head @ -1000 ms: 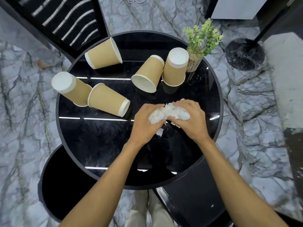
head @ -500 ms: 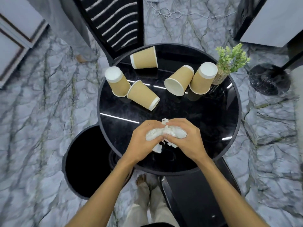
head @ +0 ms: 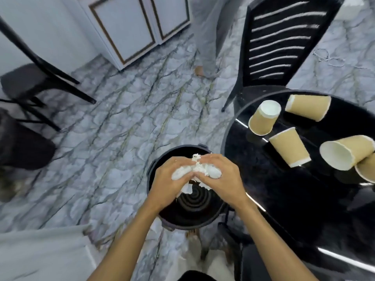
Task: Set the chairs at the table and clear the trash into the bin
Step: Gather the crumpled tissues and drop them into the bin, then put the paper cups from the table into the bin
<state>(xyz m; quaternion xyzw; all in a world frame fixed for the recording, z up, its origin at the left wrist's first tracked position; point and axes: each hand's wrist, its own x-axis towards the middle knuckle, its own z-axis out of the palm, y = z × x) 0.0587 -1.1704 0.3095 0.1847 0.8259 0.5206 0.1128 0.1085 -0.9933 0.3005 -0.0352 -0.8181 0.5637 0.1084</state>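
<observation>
Both hands meet over the mouth of the black bin. The left hand and right hand each curl their fingers round one wad of crumpled white tissue, squeezed small, I'd guess, so no scrap drops on the floor. At three o'clock from the bin, paper cups lie scattered on the table; they are plain brown, with no print I can read.

A crumpled white tissue wad hangs just left of the glossy black table, over the open black bin beside it. Tan paper cups lie mostly toppled on the table, and a slatted black chair stands at its far edge.
</observation>
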